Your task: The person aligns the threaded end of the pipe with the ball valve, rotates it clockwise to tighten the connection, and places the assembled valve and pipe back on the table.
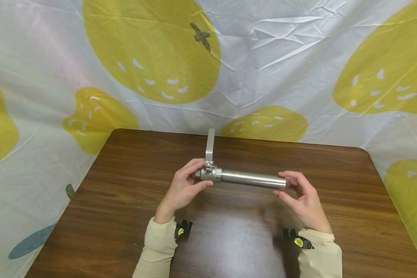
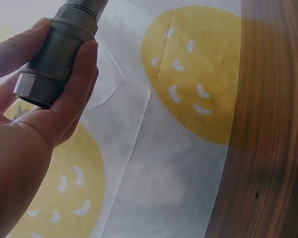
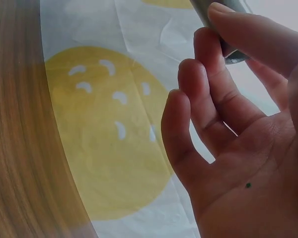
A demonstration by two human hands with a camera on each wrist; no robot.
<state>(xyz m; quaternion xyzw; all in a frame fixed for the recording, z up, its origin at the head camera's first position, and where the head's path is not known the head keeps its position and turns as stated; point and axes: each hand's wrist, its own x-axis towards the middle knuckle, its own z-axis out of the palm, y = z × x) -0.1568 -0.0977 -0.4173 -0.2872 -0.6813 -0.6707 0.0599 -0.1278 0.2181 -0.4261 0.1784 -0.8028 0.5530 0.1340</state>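
Observation:
A steel ball valve (image 1: 210, 174) with a long flat lever handle (image 1: 210, 144) is joined to a smooth steel pipe (image 1: 251, 179). My left hand (image 1: 184, 187) grips the valve body, thumb on the near side and fingers on the far side. In the left wrist view, the thumb and fingers wrap the valve body (image 2: 52, 57), and its hexagonal end faces the palm. At the pipe's other end, my right hand (image 1: 304, 199) pinches the tip between thumb and fingers. The right wrist view shows the pipe end (image 3: 233, 54) between them, with the other fingers loosely curled. The lever points away from me.
The assembly is held over a dark brown wooden table (image 1: 125, 200) with rounded far corners. Behind and beside the table hangs a white cloth (image 1: 281, 50) printed with large yellow fruit. Black camera mounts (image 1: 299, 239) sit at both wrists.

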